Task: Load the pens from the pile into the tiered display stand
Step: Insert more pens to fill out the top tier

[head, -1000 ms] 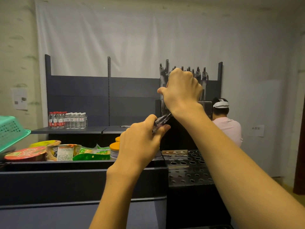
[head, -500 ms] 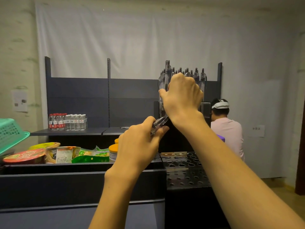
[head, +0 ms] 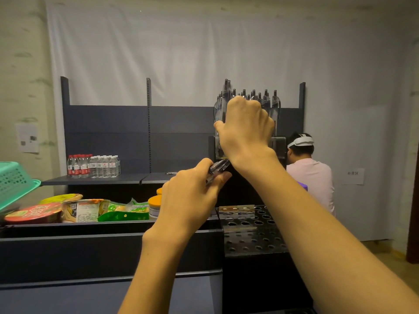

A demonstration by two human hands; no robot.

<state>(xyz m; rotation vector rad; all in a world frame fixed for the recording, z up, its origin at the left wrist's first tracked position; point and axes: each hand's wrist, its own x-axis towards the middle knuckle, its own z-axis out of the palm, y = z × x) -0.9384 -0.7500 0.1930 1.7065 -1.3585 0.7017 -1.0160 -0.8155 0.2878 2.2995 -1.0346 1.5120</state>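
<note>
Pens [head: 218,167] pinched in left grip [head: 190,196], right grip [head: 246,125] clasping racked pen [head: 226,96]

White wall sheet [head: 172,53] behind dark shelving [head: 136,132]

Water bottles [head: 93,166] are lined on the far shelf [head: 95,179], and snack packets [head: 86,209] are laid beside a green basket [head: 15,182].

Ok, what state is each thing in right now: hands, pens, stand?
Left hand: grips spare pens, tips sticking out.
Right hand: curled round a pen at the top tier.
Top-tier pens: upright in a row.
Stand: lower tiers' holes in view empty.
Bottles: upright on the shelf.
</note>
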